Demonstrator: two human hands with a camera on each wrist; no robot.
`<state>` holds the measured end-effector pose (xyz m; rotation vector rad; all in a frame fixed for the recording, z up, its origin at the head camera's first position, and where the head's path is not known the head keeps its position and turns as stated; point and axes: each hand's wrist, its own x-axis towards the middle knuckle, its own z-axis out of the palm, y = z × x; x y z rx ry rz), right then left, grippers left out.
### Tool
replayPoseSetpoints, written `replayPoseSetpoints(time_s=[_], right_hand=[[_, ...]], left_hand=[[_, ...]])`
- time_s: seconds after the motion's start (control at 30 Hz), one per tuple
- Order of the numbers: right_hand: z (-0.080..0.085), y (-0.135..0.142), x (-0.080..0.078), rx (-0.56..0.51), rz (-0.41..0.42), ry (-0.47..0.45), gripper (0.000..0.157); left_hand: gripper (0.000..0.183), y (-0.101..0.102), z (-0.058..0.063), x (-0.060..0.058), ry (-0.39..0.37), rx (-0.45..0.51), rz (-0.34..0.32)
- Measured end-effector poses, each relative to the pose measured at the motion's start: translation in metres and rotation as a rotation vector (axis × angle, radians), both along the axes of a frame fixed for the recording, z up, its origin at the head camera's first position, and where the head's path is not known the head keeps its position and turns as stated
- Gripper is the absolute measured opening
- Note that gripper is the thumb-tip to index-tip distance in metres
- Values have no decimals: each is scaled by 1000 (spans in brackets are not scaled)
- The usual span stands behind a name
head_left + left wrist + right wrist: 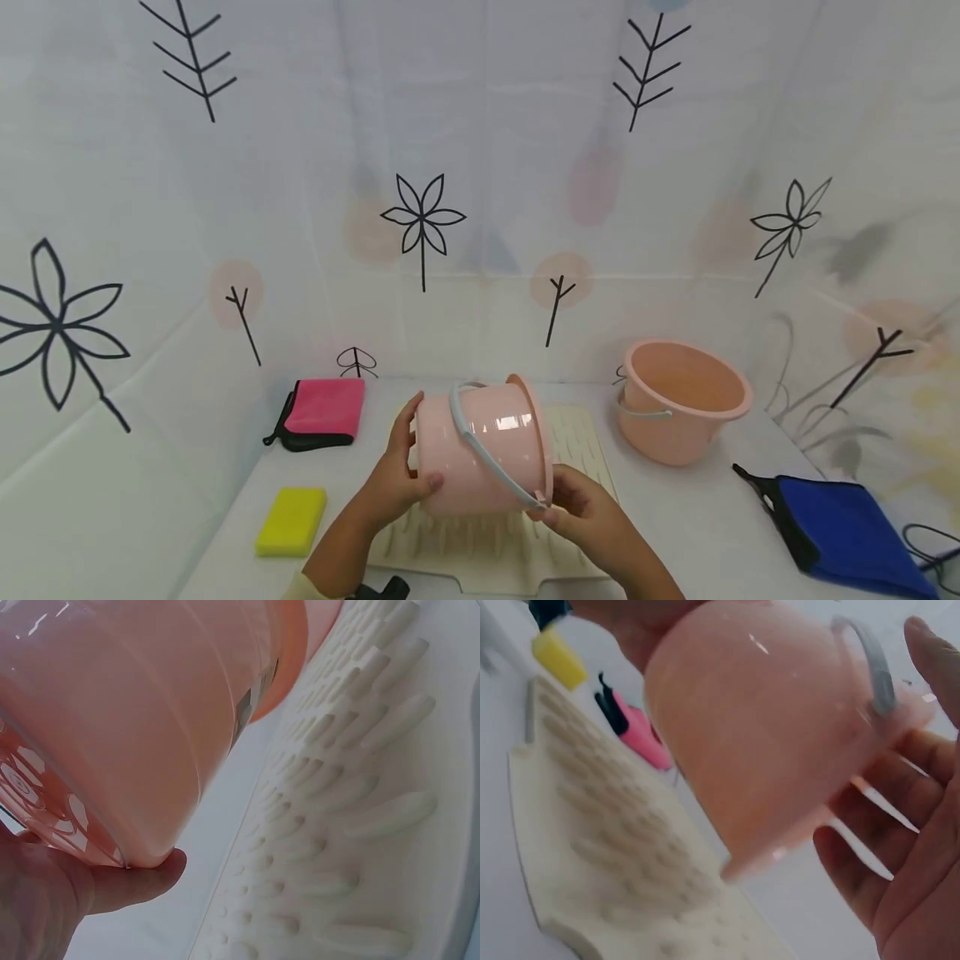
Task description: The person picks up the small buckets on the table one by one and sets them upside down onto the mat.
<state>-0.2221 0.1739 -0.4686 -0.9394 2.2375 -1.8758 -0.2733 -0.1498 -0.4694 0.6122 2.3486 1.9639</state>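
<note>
A pink plastic bucket [480,450] is tipped on its side above a cream drying mat [570,442], mouth to the right. My left hand [397,479] grips it by the base; in the left wrist view the thumb [139,885] presses the bottom edge, beside the openwork underside. My right hand [592,521] is at the lower rim near the end of the pale grey handle [487,458]. In the right wrist view its fingers [889,802] reach loosely behind the rim, and the thumb [934,656] stands apart from the bucket.
A second pink bucket [675,417] stands upright at the back right. A blue cloth pouch [847,529] lies at front right, and a pink one [326,408] at back left. Left of the mat is a yellow sponge [291,522]. A patterned curtain [480,150] hangs behind the table.
</note>
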Motion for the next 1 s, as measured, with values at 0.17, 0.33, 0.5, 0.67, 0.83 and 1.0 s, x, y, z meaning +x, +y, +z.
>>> replayPoseSetpoints(time_s=[0.17, 0.33, 0.5, 0.67, 0.83, 1.0], right_hand=[[0, 15, 2, 405, -304, 62, 49], [0, 34, 2, 627, -427, -48, 76], [-7, 57, 2, 718, -439, -172, 88], [-22, 72, 0, 760, -343, -215, 94], [-48, 87, -5, 783, -279, -262, 102], [-83, 116, -11, 741, -169, -150, 94]], left_hand=[[105, -9, 2, 2, -25, 17, 57], [104, -22, 6, 2, -34, 43, 83], [98, -36, 9, 0, -41, 105, 60], [94, -50, 15, 0, -35, 77, 95], [93, -59, 23, 1, -55, 52, 123], [92, -70, 33, 3, -85, 6, 169]])
